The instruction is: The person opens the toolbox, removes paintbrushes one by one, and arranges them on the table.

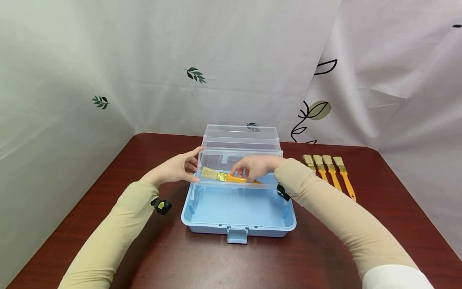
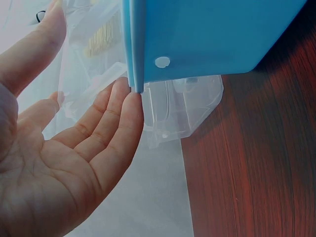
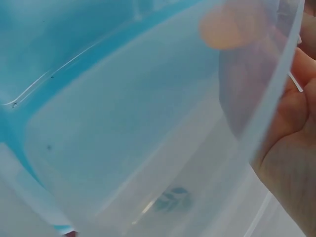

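A light blue box (image 1: 238, 206) sits on the table with clear plastic trays (image 1: 241, 132) raised in steps at its back. In the lowest clear tray lies a paintbrush (image 1: 236, 179) with pale bristles and an orange handle. My right hand (image 1: 255, 166) pinches that handle from above; in the right wrist view the orange handle end (image 3: 232, 29) shows blurred through the tray wall. My left hand (image 1: 177, 167) holds the tray's left end, thumb at the front corner and index finger at the rear one. Its other fingers touch the blue box edge (image 2: 137, 54) in the left wrist view.
Several more paintbrushes (image 1: 328, 168) lie side by side on the dark red table (image 1: 180, 261) right of the box, partly behind the right sleeve (image 1: 325, 204). A latch (image 1: 237, 235) hangs at the box front. A white curtain (image 1: 234, 100) stands behind the table.
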### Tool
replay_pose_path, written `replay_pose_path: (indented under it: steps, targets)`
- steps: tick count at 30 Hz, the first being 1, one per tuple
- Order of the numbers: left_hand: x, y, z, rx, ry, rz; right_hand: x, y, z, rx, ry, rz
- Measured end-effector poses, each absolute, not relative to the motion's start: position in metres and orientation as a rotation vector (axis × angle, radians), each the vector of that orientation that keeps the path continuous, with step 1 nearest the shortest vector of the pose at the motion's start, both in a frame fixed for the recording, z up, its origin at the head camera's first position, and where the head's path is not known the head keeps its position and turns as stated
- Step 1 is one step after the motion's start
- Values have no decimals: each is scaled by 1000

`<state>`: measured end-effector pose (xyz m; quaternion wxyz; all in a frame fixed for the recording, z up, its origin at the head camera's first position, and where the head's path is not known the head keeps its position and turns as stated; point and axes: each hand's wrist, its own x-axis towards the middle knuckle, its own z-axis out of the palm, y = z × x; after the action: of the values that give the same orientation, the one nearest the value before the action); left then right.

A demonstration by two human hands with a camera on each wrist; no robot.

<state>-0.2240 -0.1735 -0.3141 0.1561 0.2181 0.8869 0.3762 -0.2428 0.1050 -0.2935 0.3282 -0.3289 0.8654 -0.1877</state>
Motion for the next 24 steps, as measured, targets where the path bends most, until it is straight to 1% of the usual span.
replay_pose_path:
  steps: [16,24]
  targets:
    - [-225,-175,-315,622,2536,1077,-251,105,-295,-712,2149,-611]
    - [-225,-174,-315,617,2538,1083,-253,108,-299,-689,2108,-671]
